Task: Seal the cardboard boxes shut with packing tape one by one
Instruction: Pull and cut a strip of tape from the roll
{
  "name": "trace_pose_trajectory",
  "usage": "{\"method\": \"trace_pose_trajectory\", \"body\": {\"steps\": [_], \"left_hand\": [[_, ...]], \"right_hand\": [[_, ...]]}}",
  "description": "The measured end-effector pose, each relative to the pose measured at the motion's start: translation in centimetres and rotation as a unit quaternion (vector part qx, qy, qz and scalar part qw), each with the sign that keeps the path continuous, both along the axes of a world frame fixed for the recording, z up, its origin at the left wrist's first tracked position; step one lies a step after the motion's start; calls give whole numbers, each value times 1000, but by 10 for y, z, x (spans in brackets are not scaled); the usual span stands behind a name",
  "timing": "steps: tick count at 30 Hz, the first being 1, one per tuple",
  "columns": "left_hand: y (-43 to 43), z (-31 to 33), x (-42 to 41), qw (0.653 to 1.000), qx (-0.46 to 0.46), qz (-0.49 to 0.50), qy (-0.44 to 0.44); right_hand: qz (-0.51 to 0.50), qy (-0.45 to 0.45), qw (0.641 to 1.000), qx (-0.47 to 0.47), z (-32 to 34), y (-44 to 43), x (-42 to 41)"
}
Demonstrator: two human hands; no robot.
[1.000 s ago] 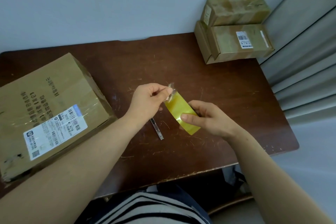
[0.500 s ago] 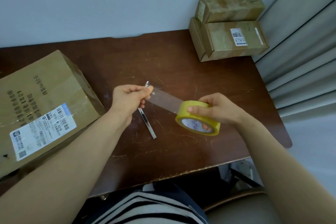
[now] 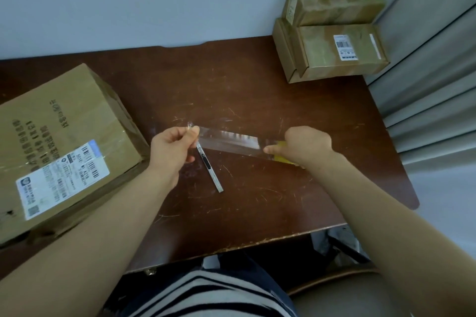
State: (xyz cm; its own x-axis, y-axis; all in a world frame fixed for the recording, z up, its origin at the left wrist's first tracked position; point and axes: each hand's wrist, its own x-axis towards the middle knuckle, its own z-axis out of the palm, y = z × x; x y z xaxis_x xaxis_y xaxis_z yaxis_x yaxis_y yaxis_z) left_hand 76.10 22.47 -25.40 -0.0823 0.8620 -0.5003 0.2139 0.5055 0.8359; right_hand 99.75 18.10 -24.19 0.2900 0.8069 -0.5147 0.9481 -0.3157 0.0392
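Note:
Over the middle of the brown table [image 3: 231, 80], my left hand [image 3: 172, 147] pinches the free end of a clear tape strip [image 3: 229, 140]. The strip stretches right to a yellow tape roll [image 3: 282, 156], gripped by my right hand [image 3: 306, 147] and mostly hidden under it. A large cardboard box [image 3: 59, 141] with a white shipping label lies at the left. Two smaller taped boxes are stacked at the back right, the upper box [image 3: 332, 0] on the lower box [image 3: 332, 54].
A slim metal utility knife [image 3: 210, 171] lies on the table below the strip, between my hands. A wall runs behind the table, and grey curtains [image 3: 432, 72] hang at the right. A chair edge [image 3: 334, 280] shows below the table's front edge.
My hands have moved apart, pulling the tape strip out much longer. The roll has turned so that my right hand now covers most of it.

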Motion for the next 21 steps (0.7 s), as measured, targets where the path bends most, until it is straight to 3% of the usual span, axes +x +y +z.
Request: {"method": "trace_pose_trajectory", "body": {"steps": [3, 7, 13, 17, 19, 21], "left_hand": [[-6, -3, -1, 997, -22, 55, -50], [-11, -2, -5, 984, -35, 141, -104], [-19, -9, -11, 981, -41, 165, -94], [-19, -11, -14, 969, -74, 207, -115], [-16, -9, -14, 966, -77, 219, -112], [-10, -8, -17, 961, -78, 241, -110]], "right_hand": [[42, -42, 998, 18, -8, 6, -16], [48, -2, 999, 11, -7, 10, -18], [57, -35, 997, -40, -8, 13, -26], [0, -43, 997, -60, 0, 7, -4], [-12, 0, 999, -45, -1, 0, 7], [-26, 129, 991, -11, 0, -7, 17]]}}
